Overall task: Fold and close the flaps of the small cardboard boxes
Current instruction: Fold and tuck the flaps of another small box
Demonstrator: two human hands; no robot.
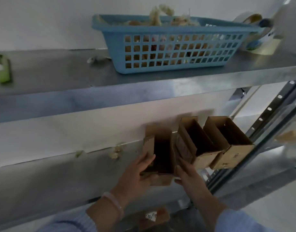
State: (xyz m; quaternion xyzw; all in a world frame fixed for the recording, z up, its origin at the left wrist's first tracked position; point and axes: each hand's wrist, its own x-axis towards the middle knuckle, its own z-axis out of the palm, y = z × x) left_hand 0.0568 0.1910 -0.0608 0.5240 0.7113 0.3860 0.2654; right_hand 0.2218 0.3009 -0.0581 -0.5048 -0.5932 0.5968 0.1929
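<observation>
Pinching the open box [162, 154] by its side walls, left hand [140, 171] and right hand [187, 173]; light, crushable card, I'd say.

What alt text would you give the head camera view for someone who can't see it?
A left hand and a right hand hold an open cardboard box at a metal shelf, its flaps not yet closed. Two more open boxes sit to its right, and a blue basket sits on the shelf above.

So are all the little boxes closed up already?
No, the left box, held by the left hand and right hand, gapes open, like the middle box and right box.
</observation>
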